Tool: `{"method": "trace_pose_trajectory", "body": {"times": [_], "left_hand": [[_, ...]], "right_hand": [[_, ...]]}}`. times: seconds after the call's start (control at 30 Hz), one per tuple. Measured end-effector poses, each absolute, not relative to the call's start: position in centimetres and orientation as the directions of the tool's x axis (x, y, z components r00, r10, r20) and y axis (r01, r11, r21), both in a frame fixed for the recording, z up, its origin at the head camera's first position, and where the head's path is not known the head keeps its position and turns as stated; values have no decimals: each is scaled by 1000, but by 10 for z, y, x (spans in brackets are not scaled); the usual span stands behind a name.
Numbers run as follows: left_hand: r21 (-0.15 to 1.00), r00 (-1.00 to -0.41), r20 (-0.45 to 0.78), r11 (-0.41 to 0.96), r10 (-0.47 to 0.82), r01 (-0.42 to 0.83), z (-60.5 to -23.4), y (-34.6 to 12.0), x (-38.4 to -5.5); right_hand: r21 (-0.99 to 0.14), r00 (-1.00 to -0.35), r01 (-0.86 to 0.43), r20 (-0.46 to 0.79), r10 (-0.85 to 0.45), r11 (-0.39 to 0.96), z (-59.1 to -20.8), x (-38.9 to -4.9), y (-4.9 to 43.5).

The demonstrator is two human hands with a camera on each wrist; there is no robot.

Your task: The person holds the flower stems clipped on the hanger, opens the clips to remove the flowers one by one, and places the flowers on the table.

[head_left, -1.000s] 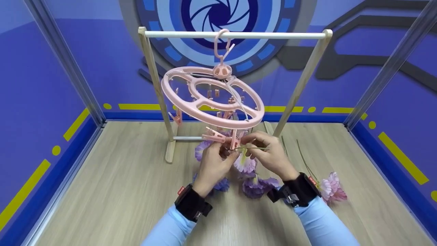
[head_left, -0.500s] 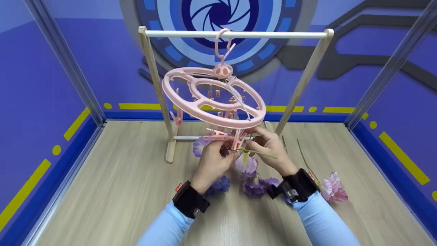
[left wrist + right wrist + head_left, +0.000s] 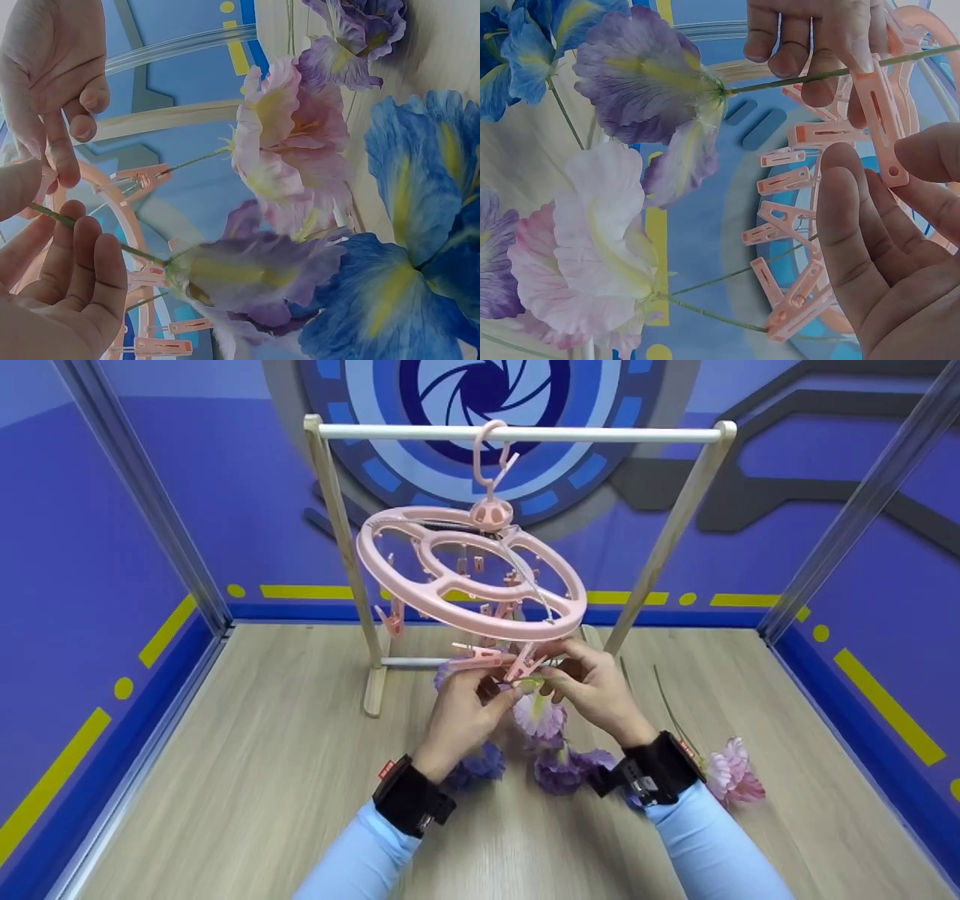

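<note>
My left hand (image 3: 463, 716) pinches the green stem (image 3: 810, 78) of an artificial purple flower (image 3: 645, 75), whose head hangs below the fingers. My right hand (image 3: 596, 690) grips a pink clothespin (image 3: 881, 124) between thumb and fingers, right at that stem. In the right wrist view the stem crosses the clothespin's far end. The clothespin hangs from the rim of a round pink drying hanger (image 3: 465, 622), which tilts down toward me. Beside it, another pink clothespin (image 3: 476, 658) lies over my left hand. A pale pink flower (image 3: 600, 232) hangs by its stem from a further clothespin (image 3: 799, 304).
A wooden stand with a white bar (image 3: 600, 434) carries the hanger by its hook. On the table (image 3: 262, 780) lie a pink flower (image 3: 735, 776) at right, a purple flower (image 3: 559, 772) and a blue flower (image 3: 480, 765). Blue walls enclose the back and sides.
My right hand has shifted from the stem to the clothespin, which now leans more to the right. The stem's free end, earlier pointing out to the right, no longer shows past my right hand.
</note>
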State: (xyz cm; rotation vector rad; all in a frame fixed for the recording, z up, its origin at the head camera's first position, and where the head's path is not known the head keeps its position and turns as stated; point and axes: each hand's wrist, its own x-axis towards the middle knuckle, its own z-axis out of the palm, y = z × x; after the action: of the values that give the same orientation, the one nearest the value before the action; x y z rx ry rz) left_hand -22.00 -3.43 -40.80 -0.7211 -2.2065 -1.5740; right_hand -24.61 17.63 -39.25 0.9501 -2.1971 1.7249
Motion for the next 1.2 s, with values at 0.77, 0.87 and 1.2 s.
{"method": "trace_pose_trajectory", "body": {"times": [0.77, 0.87, 1.2], "left_hand": [[758, -804, 561, 268, 197, 595, -405, -40, -219], [766, -809, 555, 259, 195, 588, -406, -39, -218], [800, -856, 495, 307, 147, 516, -418, -41, -212]], "right_hand": [[-797, -767, -585, 484, -422, 149, -386, -243, 175], [-791, -762, -593, 491, -423, 149, -387, -243, 175], [-776, -736, -618, 514, -441, 125, -390, -242, 175]]}}
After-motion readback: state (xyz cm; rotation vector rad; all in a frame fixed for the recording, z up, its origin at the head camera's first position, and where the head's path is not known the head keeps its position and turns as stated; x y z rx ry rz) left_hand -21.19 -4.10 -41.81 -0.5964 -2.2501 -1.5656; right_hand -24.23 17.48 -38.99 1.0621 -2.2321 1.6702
